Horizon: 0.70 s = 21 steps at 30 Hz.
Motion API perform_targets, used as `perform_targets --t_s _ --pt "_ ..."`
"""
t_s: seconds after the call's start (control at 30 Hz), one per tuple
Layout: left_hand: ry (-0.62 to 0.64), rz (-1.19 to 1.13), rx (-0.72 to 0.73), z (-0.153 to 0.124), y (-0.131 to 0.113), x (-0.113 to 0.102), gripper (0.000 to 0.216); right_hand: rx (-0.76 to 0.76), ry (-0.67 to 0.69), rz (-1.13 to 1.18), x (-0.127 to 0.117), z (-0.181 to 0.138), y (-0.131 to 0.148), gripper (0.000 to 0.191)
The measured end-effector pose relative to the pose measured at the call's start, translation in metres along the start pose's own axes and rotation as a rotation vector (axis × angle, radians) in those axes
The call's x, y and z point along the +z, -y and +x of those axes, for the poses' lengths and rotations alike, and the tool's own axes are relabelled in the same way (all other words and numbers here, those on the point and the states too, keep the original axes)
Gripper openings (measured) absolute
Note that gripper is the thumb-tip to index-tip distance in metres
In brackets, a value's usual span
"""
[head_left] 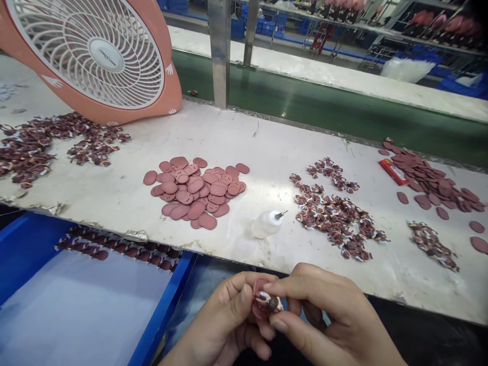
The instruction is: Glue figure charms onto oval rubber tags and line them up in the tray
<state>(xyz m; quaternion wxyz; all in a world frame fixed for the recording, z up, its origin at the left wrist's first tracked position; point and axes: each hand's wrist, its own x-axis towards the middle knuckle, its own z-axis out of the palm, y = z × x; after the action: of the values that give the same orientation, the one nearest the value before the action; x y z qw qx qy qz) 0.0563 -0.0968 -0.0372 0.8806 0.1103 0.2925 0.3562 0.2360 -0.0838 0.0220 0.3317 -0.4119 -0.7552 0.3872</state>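
Note:
Below the table's front edge, my left hand (232, 323) and my right hand (324, 315) meet, both closed in a pinch. Together they grip a pink oval pad (260, 290) with a small dark maroon piece (271, 303) pressed on it. On the white table (274, 147) above lie a heap of pink oval pads (196, 190), a small clear glue bottle (267, 223) lying on its side with a needle tip, and a pile of small maroon pieces (335, 216).
An orange fan (95, 56) stands at the back left beside more maroon pieces (49, 142). More pink ovals (430, 185) and a red lighter-like item (393, 171) lie at the right. A blue tray (160, 310) with a row of finished pieces sits lower left. A green conveyor belt (324, 107) runs behind.

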Motion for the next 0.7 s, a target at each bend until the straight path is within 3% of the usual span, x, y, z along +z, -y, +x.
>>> perform_targets --t_s 0.13,0.2,0.3,0.4,0.5,0.7 --pt "0.008 0.082 -0.008 -0.003 -0.004 0.003 0.049 -0.050 -0.051 -0.064 0.004 0.000 -0.003 0.023" --pt "-0.093 0.158 0.065 -0.005 -0.007 0.006 0.056 -0.086 -0.106 -0.187 0.009 -0.001 -0.006 0.024" --pt "-0.298 0.261 0.263 -0.008 -0.009 0.011 0.042 -0.186 -0.254 -0.437 0.020 -0.003 -0.012 0.027" --pt "-0.407 0.321 0.373 -0.007 -0.006 0.013 0.038 -0.352 -0.353 -0.649 0.032 -0.001 -0.015 0.028" --pt "-0.476 0.359 0.424 -0.005 -0.005 0.011 0.041 -0.452 -0.342 -0.713 0.040 0.007 -0.018 0.026" --pt "-0.608 0.371 0.508 -0.008 -0.009 0.005 0.038 -0.490 -0.275 -0.662 0.056 0.024 -0.016 0.022"
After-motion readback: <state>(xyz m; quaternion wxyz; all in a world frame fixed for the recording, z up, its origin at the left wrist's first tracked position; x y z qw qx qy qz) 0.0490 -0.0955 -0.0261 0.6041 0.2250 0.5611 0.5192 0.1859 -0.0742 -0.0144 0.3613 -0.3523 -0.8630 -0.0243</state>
